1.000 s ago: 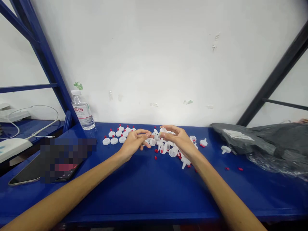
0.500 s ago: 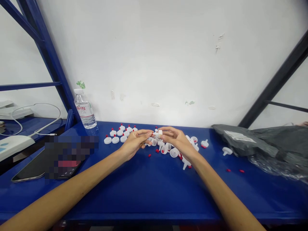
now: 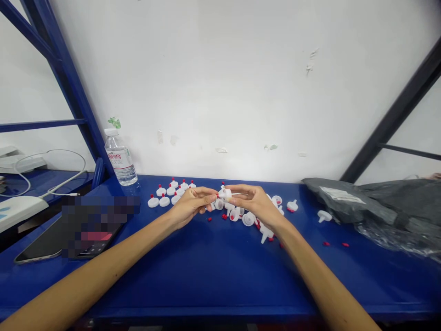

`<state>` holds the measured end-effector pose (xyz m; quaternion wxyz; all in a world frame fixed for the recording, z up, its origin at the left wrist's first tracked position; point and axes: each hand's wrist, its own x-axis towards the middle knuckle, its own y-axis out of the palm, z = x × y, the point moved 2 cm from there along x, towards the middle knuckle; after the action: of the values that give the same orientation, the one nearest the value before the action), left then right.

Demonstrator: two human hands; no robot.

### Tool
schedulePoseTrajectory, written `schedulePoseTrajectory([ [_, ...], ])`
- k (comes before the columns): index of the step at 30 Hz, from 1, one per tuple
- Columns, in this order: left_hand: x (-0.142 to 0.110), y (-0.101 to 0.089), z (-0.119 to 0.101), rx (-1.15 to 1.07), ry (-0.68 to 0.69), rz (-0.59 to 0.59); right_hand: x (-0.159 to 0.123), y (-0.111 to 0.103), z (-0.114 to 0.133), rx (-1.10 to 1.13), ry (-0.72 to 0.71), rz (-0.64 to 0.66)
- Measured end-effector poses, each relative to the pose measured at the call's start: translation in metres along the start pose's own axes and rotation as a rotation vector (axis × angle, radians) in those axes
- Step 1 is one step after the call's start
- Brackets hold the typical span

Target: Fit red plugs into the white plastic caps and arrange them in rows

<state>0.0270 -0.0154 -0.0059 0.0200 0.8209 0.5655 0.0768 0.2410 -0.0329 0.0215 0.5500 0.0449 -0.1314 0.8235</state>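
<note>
Over the middle of the blue table, my right hand [image 3: 253,201] grips a white spout cap [image 3: 226,193] by its round base, nozzle turned left. The thumb and finger of my left hand [image 3: 191,206] pinch a small red tip cap [image 3: 217,196] at that nozzle; whether it is fully seated I cannot tell. Below and behind my hands lies a pile of loose white spout caps [image 3: 248,219] with red tip caps [image 3: 224,216] scattered among them. Left of it, several white spout caps [image 3: 164,201] with red tips stand upright in rows.
A water bottle [image 3: 120,158] stands at the back left, with phones [image 3: 37,239] in front of it, partly blurred out. A grey plastic bag [image 3: 375,207] lies at the right. Near it are one white spout cap [image 3: 324,216] and two red tip caps [image 3: 345,245].
The white spout cap between my hands has turned and dropped slightly, its round base showing more. My left hand has shifted a little left and down. The view has moved slightly.
</note>
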Motion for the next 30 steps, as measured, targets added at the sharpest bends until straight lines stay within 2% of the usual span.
schedulePoseTrajectory([
  [7, 0.000, -0.005, 0.005, 0.052, -0.011, 0.053, 0.001, 0.002, -0.006, 0.015, -0.026, 0.034],
  [16, 0.000, -0.008, 0.007, 0.148, 0.068, 0.007, 0.004, 0.005, -0.014, 0.029, -0.031, 0.008],
  [22, 0.000, 0.003, -0.009, 0.184, 0.167, -0.118, 0.006, 0.012, -0.008, 0.026, -0.054, -0.150],
  [25, -0.002, 0.007, -0.019, 0.238, 0.218, -0.168, 0.007, 0.017, -0.007, 0.064, -0.052, -0.128],
  [28, -0.001, -0.003, -0.034, 0.403, 0.271, -0.296, 0.006, 0.017, -0.005, 0.069, -0.040, -0.131],
  [30, 0.002, -0.024, -0.047, 0.590, 0.344, -0.437, 0.006, 0.014, -0.003, 0.032, -0.034, -0.187],
])
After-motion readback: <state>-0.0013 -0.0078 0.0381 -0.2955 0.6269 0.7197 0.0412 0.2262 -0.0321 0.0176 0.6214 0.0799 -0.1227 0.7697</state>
